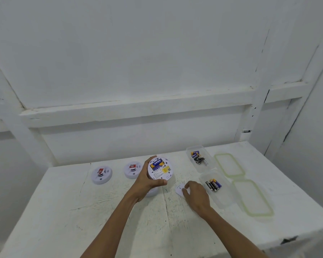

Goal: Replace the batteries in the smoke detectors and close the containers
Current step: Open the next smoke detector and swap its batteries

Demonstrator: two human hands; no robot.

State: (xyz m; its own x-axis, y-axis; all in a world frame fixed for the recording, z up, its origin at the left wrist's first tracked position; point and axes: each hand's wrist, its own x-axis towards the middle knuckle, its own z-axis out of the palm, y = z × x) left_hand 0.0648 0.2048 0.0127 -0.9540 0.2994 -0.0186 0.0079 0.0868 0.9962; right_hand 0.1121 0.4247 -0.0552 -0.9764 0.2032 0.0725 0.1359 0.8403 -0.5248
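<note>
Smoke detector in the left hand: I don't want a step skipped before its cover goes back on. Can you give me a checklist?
1. Left hand grips smoke detector: ok.
2. Blue battery lies in its bay: ok.
3. Battery polarity: cannot tell.
4. Right hand pinches white cover: ok.
5. Far container and near container closed: not ok; far lid and near lid lie beside them.

The table (82,211) is rough, scuffed white paint. The smoke detectors (101,175) look like smooth matt white plastic, the two containers (222,200) clear plastic, the batteries (213,185) glossy.
</note>
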